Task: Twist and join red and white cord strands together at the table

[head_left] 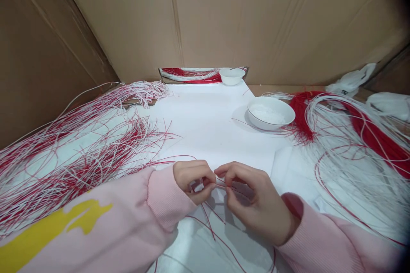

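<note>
Close together at the front of the white work surface (198,128), my two hands pinch thin red and white cords (221,182). The cords span the small gap between my fingertips. My left hand (194,179) is closed, thumb against fingers, with cord looped inside the curl of the fingers. My right hand (251,194) grips the cords between thumb and fingertips. Loose red cord ends (209,222) hang below my left hand, and a longer red strand curves toward the front edge. Where exactly the strands cross is hidden by my fingers.
Bundles of red and white cords (96,170) cover the left side. A white bowl (270,113) with white contents stands at right, beside a coiled hank of red and white cord (361,123). A smaller bowl (232,76) sits at the cutout in the cardboard wall (211,17).
</note>
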{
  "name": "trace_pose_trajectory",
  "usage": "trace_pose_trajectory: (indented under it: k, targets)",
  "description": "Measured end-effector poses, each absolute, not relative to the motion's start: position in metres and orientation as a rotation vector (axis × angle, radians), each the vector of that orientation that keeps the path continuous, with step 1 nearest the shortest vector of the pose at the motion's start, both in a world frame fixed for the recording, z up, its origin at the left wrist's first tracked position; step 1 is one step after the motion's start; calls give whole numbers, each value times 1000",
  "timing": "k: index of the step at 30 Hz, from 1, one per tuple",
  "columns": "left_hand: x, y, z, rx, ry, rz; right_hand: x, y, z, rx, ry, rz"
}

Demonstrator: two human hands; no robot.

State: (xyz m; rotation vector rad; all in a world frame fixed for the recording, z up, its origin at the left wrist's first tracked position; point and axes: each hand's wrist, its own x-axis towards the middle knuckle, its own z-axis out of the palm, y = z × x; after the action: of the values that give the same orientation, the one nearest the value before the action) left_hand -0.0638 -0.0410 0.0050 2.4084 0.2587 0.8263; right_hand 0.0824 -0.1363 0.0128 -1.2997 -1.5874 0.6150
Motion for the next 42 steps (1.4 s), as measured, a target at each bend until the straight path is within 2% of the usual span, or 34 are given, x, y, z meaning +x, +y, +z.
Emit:
trace_pose_trajectory:
  k: [7, 15, 23, 28, 35, 42]
  targets:
    - [-63, -41, 3, 2359, 237, 873, 85, -137, 13, -1300, -1699, 610]
    - [-63, -39, 2, 2297, 300, 820, 104, -120, 7, -1427, -1823, 323]
    - [-60, -41, 3, 2264, 404, 762, 108, -108, 4, -1629, -2046, 277]
    - [-59, -40, 3, 2259, 436, 748, 107, -113, 6, -1586, -2118, 325]
    - [-61, -31, 1, 2327, 528, 721, 96, -129, 7, -1323, -2200, 556]
    - [-61, -22, -8, 2478, 581, 644, 97, -131, 10, -1327, -1793, 553]
